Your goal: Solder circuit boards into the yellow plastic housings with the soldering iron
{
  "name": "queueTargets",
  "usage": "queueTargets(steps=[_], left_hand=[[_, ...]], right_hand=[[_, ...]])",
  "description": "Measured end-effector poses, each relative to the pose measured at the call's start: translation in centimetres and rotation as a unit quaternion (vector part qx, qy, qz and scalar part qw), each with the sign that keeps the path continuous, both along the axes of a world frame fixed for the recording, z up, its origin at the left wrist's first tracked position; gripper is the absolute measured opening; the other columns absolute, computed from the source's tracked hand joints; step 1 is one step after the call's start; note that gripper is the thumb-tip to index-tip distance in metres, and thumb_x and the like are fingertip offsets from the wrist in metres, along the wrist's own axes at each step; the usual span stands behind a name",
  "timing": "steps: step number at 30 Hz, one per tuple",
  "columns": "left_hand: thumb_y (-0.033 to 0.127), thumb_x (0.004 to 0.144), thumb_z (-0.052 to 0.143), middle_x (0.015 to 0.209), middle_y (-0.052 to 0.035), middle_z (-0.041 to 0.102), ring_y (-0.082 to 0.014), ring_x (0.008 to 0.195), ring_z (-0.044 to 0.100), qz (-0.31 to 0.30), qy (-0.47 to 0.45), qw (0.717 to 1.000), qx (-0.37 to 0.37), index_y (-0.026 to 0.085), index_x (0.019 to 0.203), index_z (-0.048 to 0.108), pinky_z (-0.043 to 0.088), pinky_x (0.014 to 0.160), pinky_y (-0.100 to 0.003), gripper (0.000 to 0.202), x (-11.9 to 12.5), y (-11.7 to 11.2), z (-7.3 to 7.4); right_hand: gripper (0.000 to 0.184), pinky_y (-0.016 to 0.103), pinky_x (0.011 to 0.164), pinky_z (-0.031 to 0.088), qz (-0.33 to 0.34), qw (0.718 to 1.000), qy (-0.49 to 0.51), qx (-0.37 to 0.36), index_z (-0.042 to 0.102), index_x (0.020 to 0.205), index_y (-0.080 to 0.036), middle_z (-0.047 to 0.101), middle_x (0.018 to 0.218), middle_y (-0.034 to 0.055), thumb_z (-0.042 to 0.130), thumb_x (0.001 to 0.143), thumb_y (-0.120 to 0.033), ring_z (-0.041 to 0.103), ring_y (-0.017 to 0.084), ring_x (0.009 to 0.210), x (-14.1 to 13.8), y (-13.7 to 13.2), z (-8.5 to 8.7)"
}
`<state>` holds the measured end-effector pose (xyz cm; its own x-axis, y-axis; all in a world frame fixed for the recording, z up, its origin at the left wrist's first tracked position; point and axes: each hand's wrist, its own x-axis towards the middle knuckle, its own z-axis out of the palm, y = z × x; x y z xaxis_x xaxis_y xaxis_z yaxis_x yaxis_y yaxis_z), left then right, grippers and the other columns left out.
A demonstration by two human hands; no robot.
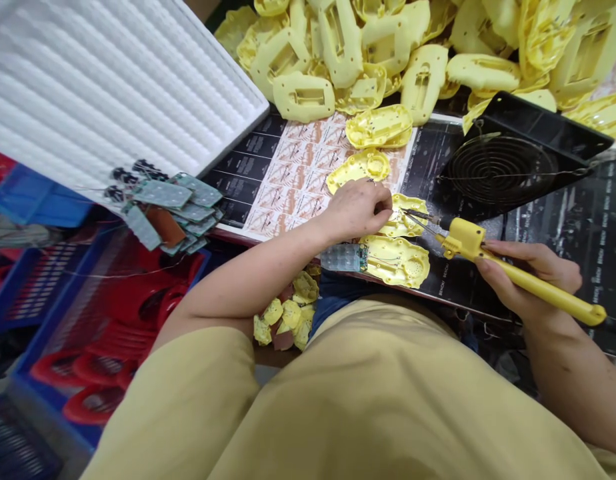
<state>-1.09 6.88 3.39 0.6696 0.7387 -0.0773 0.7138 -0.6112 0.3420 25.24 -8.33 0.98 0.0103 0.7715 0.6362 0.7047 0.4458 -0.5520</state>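
Note:
My right hand [533,273] is closed around the handle of a yellow soldering iron [488,248]. Its dark tip reaches left to a yellow plastic shell half [409,225]. My left hand [361,208] lies over the left end of that shell, fingers bent into a pinch; what they hold, if anything, is hidden. Nearer my body is another yellow shell half [401,263] with thin wires inside, and a greenish circuit board [342,257] sits at its left end. Just beyond my left hand lies one more shell half [358,168].
Yellow shells [333,47] are heaped at the back. A black fan [503,167] stands at the right. On the left are a white foam sheet [113,80], stacked circuit boards [163,200] and a blue crate [48,353] of red parts. Yellow pieces [288,317] sit below the table edge.

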Motion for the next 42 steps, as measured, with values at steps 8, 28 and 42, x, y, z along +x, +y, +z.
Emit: queueTargets(steps=[8,28,42], left_hand=[[0.025,0.086,0.054,0.091,-0.0075,0.076,-0.0258,0.095,0.067,-0.016,-0.011,1.0,0.006,0.019,0.093,0.077,0.055,0.093,-0.043,0.025,-0.1,0.1,-0.1],[0.026,0.085,0.054,0.087,-0.0051,0.075,-0.0238,0.092,0.067,-0.015,-0.002,1.0,0.014,0.021,0.091,0.077,0.053,0.087,-0.038,0.024,0.3,0.1,-0.2],[0.069,0.09,0.066,0.173,-0.0142,0.035,-0.0422,0.16,0.03,-0.211,0.019,0.976,0.057,0.028,0.161,0.045,0.025,0.128,-0.062,0.085,-0.9,-4.0,-1.3]], right_hand=[[0.017,0.022,0.069,0.068,0.053,0.998,0.037,-0.022,0.08,0.095,-0.027,0.083,0.092,0.0006,0.087,0.08,-0.022,0.08,0.018,0.074,0.2,0.8,0.0],[0.03,0.023,0.071,0.068,0.033,0.999,0.025,-0.004,0.081,0.105,-0.028,0.083,0.094,0.0005,0.09,0.077,-0.022,0.08,0.017,0.077,1.5,0.8,0.4],[0.029,0.03,0.042,0.048,-0.187,0.967,0.095,0.143,0.083,0.104,-0.04,0.079,0.075,-0.0002,0.088,0.075,-0.04,0.064,0.017,0.049,0.7,-2.9,-0.5]])
